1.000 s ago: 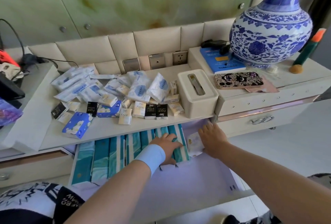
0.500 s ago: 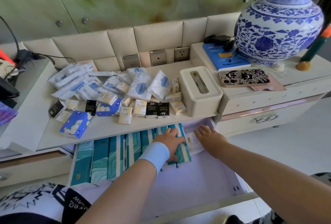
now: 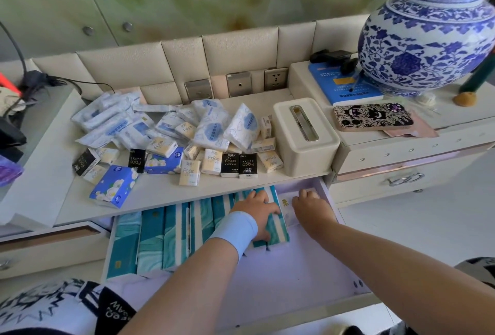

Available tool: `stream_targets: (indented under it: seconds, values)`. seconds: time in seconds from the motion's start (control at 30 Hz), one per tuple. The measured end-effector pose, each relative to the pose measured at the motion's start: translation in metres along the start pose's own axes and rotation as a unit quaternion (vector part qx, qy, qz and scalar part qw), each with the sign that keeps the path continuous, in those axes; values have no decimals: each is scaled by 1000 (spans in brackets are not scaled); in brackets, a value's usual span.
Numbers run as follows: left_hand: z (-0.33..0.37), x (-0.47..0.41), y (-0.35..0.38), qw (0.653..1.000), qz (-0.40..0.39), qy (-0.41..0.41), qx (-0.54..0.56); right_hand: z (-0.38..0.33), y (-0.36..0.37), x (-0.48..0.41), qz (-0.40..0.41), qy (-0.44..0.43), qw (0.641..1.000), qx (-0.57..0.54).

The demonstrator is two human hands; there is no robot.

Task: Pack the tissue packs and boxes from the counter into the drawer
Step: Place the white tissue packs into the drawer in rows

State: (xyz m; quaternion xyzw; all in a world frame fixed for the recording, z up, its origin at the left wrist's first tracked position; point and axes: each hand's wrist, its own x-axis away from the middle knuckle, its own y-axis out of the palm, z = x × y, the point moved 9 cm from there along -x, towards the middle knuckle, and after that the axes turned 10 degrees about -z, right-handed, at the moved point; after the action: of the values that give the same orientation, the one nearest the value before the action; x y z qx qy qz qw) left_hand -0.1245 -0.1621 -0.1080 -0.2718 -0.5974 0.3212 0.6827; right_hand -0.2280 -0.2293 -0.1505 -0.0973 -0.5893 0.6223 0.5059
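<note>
While both arms reach into the open drawer (image 3: 316, 273), the left hand (image 3: 258, 212), a pale blue wristband behind it, lies flat with fingers spread on the rightmost of the teal packs (image 3: 150, 241), gripping nothing. The right hand (image 3: 312, 207) rests palm down, fingers loosely curled, on a white pack (image 3: 286, 207) with yellow print, which is wedged between the teal row and the drawer's far right corner; whether it pinches that pack I cannot tell.

The teal packs are long soft bricks in glossy film, marbled teal and white, standing side by side along the far left part of the drawer, whose smooth floor looks pale lilac.

On the counter (image 3: 160, 192) just beyond lies a loose heap: crinkly white-and-blue soft packs (image 3: 112, 123) at the far left, small cream pocket packs (image 3: 190, 172) printed "Face", small black ones (image 3: 247, 164) beside them, and a blue floral pack (image 3: 113, 186) near the counter's near edge. Right of the heap stands a rounded cream tissue box (image 3: 305, 136) with a metal slot. Further right, on a raised cabinet, sit a patterned phone (image 3: 372, 116), a blue booklet (image 3: 340, 88) and a blue-and-white porcelain vase (image 3: 426, 42).
</note>
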Motion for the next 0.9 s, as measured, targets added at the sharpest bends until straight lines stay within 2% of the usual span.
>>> stream_targets:
  seconds: [0.1, 0.17, 0.3, 0.47, 0.7, 0.8, 0.9]
  values:
    - [-2, -1, 0, 1000, 1, 5, -2, -22, 18, 6, -69, -38, 997, 9]
    - [-3, -3, 0, 1000, 2, 6, -3, -29, 30, 10, -84, -57, 995, -14]
    - [-2, -4, -2, 1000, -2, 2, -13, -19, 27, 8, -49, -67, 995, -58]
    - [-1, -3, -2, 1000, -11, 1, -15, -1, -3, 4, -3, -38, 995, -88]
    - [-3, 4, 0, 999, -28, 10, -29, 2, -23, 4, -109, -65, 990, -69]
    - [-10, 16, -11, 999, -31, 1, 12, -12, -65, 11, -76, -80, 993, -34]
    - [-24, 38, -40, 996, 10, -2, 84, -26, -120, 24, -7, -78, 995, -65]
